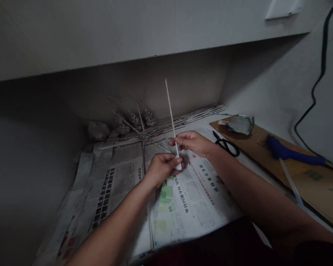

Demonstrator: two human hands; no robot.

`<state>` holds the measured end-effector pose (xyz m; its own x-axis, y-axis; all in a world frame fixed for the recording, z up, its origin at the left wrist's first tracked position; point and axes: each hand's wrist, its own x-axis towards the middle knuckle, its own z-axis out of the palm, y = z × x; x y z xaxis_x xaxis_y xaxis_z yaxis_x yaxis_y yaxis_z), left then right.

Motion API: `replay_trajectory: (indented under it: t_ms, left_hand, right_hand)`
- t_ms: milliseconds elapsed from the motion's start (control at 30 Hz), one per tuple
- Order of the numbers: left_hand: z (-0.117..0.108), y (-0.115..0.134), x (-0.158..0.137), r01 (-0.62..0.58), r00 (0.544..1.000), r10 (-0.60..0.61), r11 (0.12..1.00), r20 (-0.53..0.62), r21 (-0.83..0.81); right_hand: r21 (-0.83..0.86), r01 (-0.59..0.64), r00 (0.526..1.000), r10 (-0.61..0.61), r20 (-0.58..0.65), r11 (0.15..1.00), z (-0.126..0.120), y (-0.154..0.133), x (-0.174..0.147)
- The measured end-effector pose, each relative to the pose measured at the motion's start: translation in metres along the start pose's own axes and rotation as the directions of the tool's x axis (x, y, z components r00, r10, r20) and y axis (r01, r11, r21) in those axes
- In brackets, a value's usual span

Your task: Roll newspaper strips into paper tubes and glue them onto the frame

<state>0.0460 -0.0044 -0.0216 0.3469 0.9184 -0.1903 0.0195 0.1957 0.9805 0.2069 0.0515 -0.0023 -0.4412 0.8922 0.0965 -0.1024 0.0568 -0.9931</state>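
Note:
A thin rolled paper tube (170,107) stands almost upright above the newspaper sheets, its loose white end flaring out at the bottom. My left hand (162,166) pinches that flared lower end between thumb and fingers. Higher up the tube, my right hand (194,142) is closed on it with thumb and fingertips. Behind my hands lies a bundle of similar paper tubes (188,119). Several tubes cross in a star-like joint (144,136) left of my right hand. Newspaper sheets (127,159) cover the surface below.
Black-handled scissors (230,146) lie to the right, beside a cardboard sheet (313,184). On the cardboard are a blue glue gun (294,153) and a grey lump in plastic (241,125). Woven cone shapes (150,119) stand at the back, under an overhanging panel (127,33).

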Motion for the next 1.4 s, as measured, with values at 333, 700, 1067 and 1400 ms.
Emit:
replay_trajectory:
  t_ms: [333,700,1067,1400]
  left_hand:
    - [0.001,0.0,0.0,-0.011,1.0,0.011,1.0,-0.012,-0.025]
    - [0.002,-0.003,0.001,-0.001,1.0,0.001,0.998,-0.002,-0.062]
    - [0.003,-0.003,-0.001,0.01,1.0,-0.009,0.998,0.027,-0.058]
    - [0.003,-0.006,0.0,0.003,0.999,-0.002,1.0,0.042,-0.022]
  right_hand:
    - [-0.012,0.009,0.996,-0.01,-0.089,1.0,0.004,0.001,0.001]
    - [0.015,-0.007,0.999,0.007,-0.052,1.0,0.004,-0.002,0.0]
    - [0.065,-0.023,0.999,0.026,-0.04,0.998,0.0,0.001,0.001]
    - [0.115,-0.022,0.997,0.03,-0.064,0.993,-0.004,-0.001,0.0]
